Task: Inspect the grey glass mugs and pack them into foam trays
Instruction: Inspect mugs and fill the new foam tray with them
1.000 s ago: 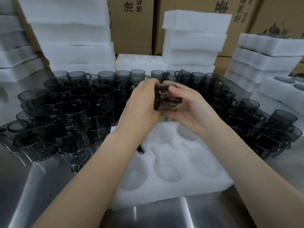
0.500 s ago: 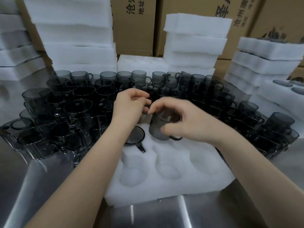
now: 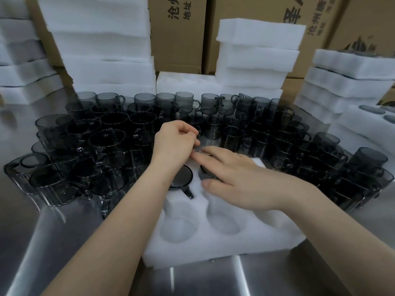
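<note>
A white foam tray [image 3: 213, 248] with round pockets lies in front of me on the steel table. One grey glass mug [image 3: 180, 177] sits upside down in a far-left pocket, its handle pointing toward me. My right hand [image 3: 239, 180] lies flat with straight fingers on a second mug [image 3: 206, 170] sunk in the pocket beside it. My left hand [image 3: 173, 146] hovers just behind, fingers curled at the edge of the mug pile [image 3: 111, 142]. Whether those fingers hold anything is hidden.
Several loose grey mugs crowd the table behind and on both sides of the tray. Foam tray stacks [image 3: 102, 50] [image 3: 256, 54] [image 3: 350, 77] stand behind, with cardboard boxes [image 3: 177, 33] at the back. A foam tray with mugs in it [image 3: 367, 124] sits at the right.
The mug held up in both hands came down into the tray. My right hand let go and now presses flat on it. My left hand drew back toward the pile.
</note>
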A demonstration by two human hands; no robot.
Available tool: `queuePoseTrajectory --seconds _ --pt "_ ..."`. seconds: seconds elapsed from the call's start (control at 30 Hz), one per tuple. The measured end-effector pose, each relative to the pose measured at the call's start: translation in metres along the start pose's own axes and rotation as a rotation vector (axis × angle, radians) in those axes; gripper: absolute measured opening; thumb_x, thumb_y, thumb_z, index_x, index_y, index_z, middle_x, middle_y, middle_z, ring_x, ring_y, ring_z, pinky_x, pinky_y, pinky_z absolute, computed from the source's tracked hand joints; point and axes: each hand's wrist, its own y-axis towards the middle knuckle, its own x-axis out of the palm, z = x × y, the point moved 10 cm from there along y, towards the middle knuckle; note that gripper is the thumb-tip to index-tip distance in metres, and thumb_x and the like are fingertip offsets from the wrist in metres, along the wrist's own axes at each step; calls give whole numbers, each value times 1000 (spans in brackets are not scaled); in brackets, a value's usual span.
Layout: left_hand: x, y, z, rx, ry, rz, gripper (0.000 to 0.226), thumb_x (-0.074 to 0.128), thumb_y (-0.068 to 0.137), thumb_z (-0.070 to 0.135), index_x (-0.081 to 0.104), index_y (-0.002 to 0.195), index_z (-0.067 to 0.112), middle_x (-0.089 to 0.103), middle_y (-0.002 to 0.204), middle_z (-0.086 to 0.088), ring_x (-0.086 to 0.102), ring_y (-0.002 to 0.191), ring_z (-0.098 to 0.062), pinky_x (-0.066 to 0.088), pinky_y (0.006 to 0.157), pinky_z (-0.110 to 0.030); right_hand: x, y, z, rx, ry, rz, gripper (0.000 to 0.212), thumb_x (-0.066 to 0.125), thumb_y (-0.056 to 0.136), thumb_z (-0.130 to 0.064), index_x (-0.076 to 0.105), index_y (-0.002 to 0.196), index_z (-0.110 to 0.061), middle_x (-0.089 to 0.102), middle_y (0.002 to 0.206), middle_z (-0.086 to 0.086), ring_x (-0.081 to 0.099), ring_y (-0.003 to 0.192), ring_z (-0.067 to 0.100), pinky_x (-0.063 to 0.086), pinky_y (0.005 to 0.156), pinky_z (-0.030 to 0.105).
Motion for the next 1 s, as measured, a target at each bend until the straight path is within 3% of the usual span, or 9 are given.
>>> queuePoseTrajectory --seconds 0.1,0.27,0.37,0.47,0.53,0.67,0.77,0.83,1.0 --pt "-1 0 -1 -7 13 9 28 50 86 3 67 75 22 71 65 2 64 59 -16 56 68 -32 15 2 2 47 -83 -70 69 14 90 -65 -4 153 -44 -5 164 -8 -10 149 9 -3 120 48" --pt "0 -2 3 13 62 9 28 50 85 5 67 73 24 70 63 7 65 66 -13 57 70 -29 21 4 4 75 -74 -112 71 13 89 -71 -16 149 -47 -21 161 -11 -21 147 8 -13 119 47" --pt "0 -2 3 12 70 13 28 51 85 5 67 74 24 70 63 7 65 65 -11 53 67 -26 9 8 5 23 59 -90 63 19 94 -65 12 153 -43 8 165 -3 6 151 13 5 121 45" --pt "-2 -1 0 -13 43 24 28 50 87 4 66 74 24 69 62 6 62 57 -10 48 61 -23 -46 16 43 137 406 325 35 44 98 -44 65 123 -30 65 127 -7 59 114 10 44 99 23" --pt "-2 -1 -1 -12 44 27 27 50 87 5 66 75 23 69 60 7 60 50 -6 47 55 -19 -70 23 82 318 268 517 31 54 95 -33 65 123 -31 66 124 -8 57 115 13 40 94 26" --pt "1 -2 -1 -4 79 -1 25 51 86 7 67 76 23 70 61 7 59 48 -4 44 49 -15 -54 51 126 605 -155 314 56 61 84 -48 50 133 -25 56 122 10 40 123 35 27 98 46" --pt "3 -2 -2 -1 105 -16 24 52 86 10 68 75 25 70 62 9 60 50 -6 47 58 -22 -52 62 131 616 -244 340 31 62 82 -47 54 91 -18 58 99 7 42 111 33 25 86 44" --pt "3 -2 -2 2 124 -20 24 52 85 12 68 74 26 71 63 11 64 56 -10 54 65 -29 -56 62 135 625 -240 378 33 64 82 -47 47 76 -19 55 95 5 43 109 33 25 85 43" --pt "11 -4 2 48 202 -88 20 56 83 13 65 77 30 70 74 8 68 76 -19 57 82 -39 -60 59 134 547 -150 427 45 68 78 -50 66 109 -17 46 107 5 40 116 30 26 92 42"
